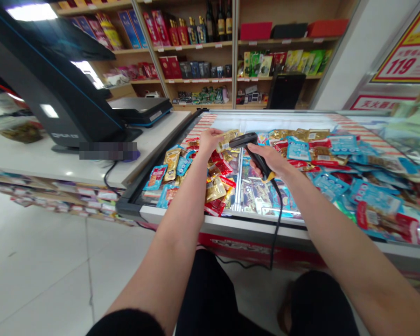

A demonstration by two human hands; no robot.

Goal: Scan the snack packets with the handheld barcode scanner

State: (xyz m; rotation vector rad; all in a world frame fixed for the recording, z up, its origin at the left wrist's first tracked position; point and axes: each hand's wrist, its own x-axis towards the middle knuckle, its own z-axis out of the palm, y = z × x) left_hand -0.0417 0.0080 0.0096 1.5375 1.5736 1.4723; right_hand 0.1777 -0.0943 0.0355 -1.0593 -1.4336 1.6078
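Observation:
My left hand [210, 141] is closed on a gold snack packet [230, 136] above the glass-topped chest freezer [241, 122]. In my right hand [269, 158] is a black barcode scanner [257, 150], gripped by its handle. The scanner's head lies close over the packet; whether they touch I cannot tell. A black cable [279, 219] hangs from the handle past the freezer's front edge. Left of centre, beneath my left arm, lie loose red, gold and blue packets [215, 189]. A larger heap of blue and red packets [336, 161] spreads over the right side.
A white counter [161, 133] on the left bears a black checkout terminal [80, 107] and a weighing scale [143, 109]. Shelves [196, 45] with bottles and boxes stand behind the freezer. The cable loops near my knees.

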